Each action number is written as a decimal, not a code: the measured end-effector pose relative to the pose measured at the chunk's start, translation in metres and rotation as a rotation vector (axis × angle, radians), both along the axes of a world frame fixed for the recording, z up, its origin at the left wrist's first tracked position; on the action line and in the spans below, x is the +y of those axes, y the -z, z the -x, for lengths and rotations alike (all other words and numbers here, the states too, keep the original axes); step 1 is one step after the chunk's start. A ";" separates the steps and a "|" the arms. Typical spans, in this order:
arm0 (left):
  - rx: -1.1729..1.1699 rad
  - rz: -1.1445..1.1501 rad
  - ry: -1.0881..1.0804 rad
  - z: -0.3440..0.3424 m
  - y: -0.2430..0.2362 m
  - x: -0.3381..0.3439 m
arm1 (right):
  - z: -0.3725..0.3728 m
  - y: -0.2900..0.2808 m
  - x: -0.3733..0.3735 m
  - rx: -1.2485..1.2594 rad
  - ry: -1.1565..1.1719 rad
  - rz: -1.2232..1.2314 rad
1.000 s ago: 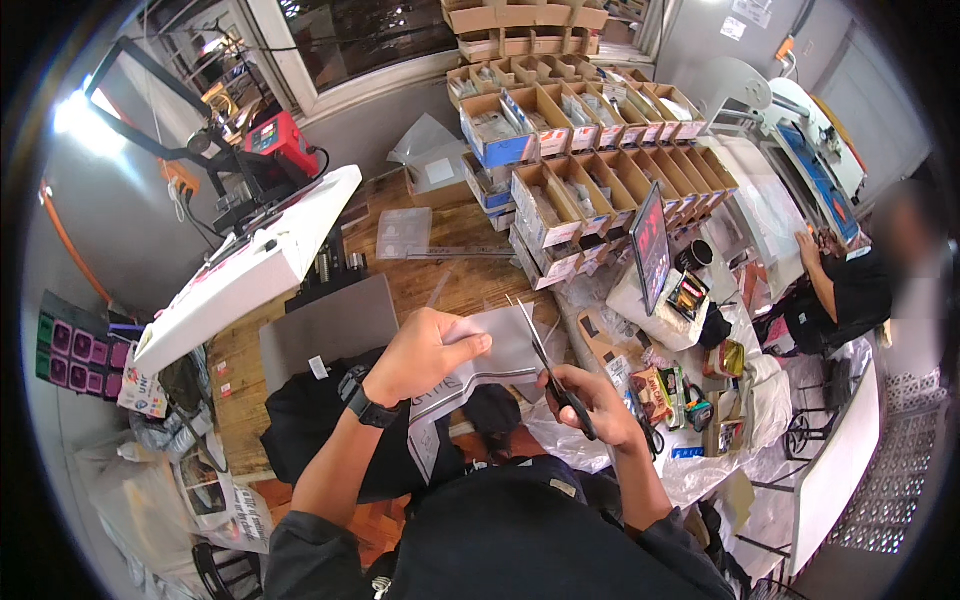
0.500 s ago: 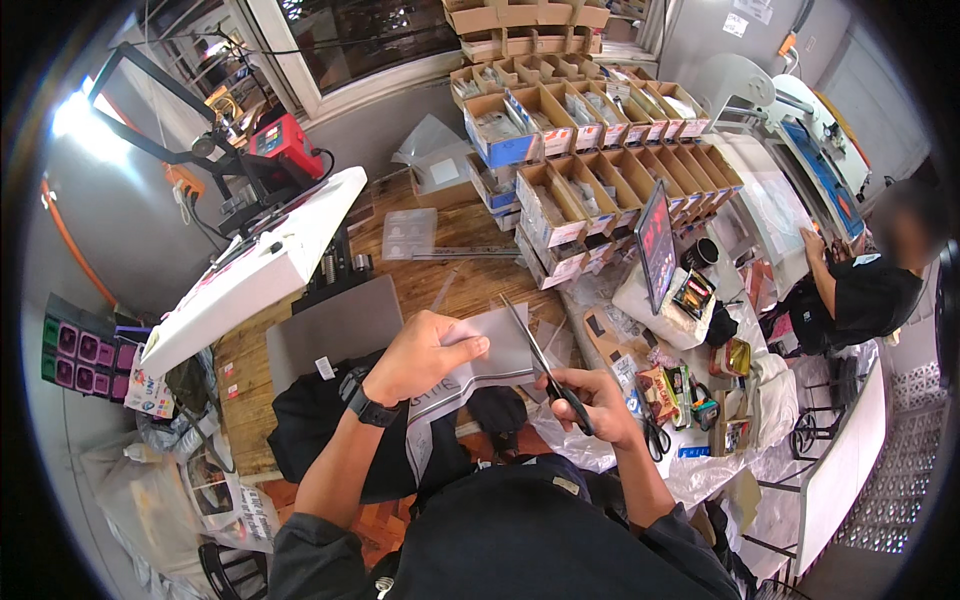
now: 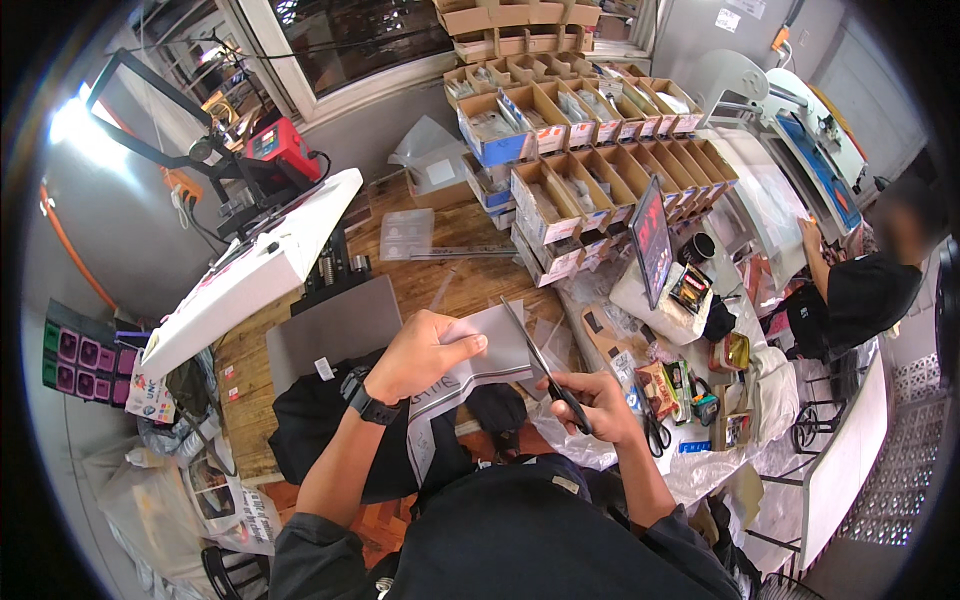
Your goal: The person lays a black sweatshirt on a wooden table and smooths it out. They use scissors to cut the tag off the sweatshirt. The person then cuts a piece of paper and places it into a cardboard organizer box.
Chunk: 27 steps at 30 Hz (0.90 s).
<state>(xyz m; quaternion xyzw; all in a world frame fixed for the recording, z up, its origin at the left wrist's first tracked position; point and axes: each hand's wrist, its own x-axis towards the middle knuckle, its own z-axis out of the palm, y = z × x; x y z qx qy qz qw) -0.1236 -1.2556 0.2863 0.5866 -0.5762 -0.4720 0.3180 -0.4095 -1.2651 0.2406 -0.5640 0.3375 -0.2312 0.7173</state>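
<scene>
In front of my chest, my left hand (image 3: 428, 355) pinches a grey printed sheet (image 3: 492, 340) between thumb and fingers. A narrow printed strip of it hangs down below that hand. My right hand (image 3: 592, 402) is closed round the black handles of a pair of scissors (image 3: 541, 358). The blades point up and away from me, lying along the sheet's right edge; whether they cut into it at this instant I cannot tell. Under my left forearm lies a black garment (image 3: 315, 405) with a white label. A grey flat board (image 3: 335, 325) lies partly beneath it on the wooden table (image 3: 465, 275).
Cardboard bins (image 3: 600, 190) with packets stand at the back. A tilted screen (image 3: 652, 245), snack packs (image 3: 655, 388) and a second pair of scissors (image 3: 656, 436) are at right. A red-and-black press (image 3: 280, 150) stands far left. Another person (image 3: 880, 270) works at the far right.
The view has shifted very slightly. My hands, the sheet and the scissors keep nearly the same places, both grips unchanged.
</scene>
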 end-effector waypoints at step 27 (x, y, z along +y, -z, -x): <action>0.282 -0.027 -0.498 0.014 0.194 -0.003 | -0.008 0.170 0.049 -0.014 0.235 -0.186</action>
